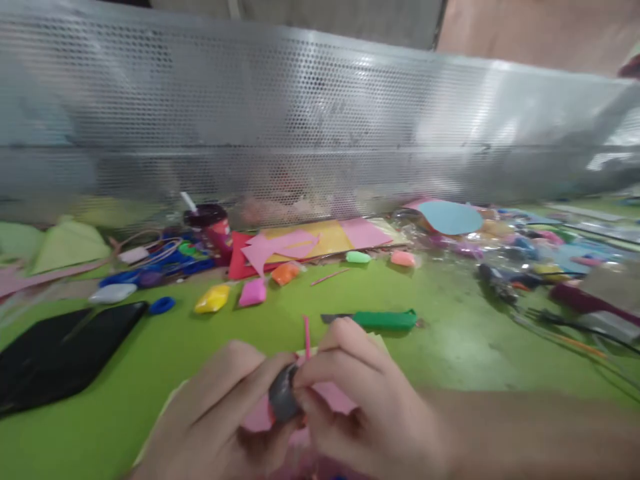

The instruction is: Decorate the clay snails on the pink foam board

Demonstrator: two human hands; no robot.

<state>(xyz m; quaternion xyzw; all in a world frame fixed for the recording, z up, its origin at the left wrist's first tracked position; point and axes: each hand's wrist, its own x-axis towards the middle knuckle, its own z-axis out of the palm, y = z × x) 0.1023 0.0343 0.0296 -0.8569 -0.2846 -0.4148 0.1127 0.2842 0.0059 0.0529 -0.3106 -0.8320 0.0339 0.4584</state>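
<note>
Between my two hands is a small dark grey rounded piece (284,395), perhaps soft clay, with a bit of orange showing under it. The fingers of my left hand (220,407) close on its left side. Thumb and forefinger of my right hand (357,393) pinch its right edge. Beneath the hands lie pink paper (336,397) and a pale yellow sheet, mostly covered. A thin pink strip (307,333) sticks up just beyond the fingers. Behind my right hand rests a green utility knife (385,320) with its blade out, pointing left.
Small packs, yellow (213,299), magenta (253,292), orange (285,273), green (357,257) and coral (403,259), lie beyond the hands. A black flat object (75,350) is at left. A dark cup with a straw (213,230) stands before a perforated metal panel (310,120). Clutter fills the right.
</note>
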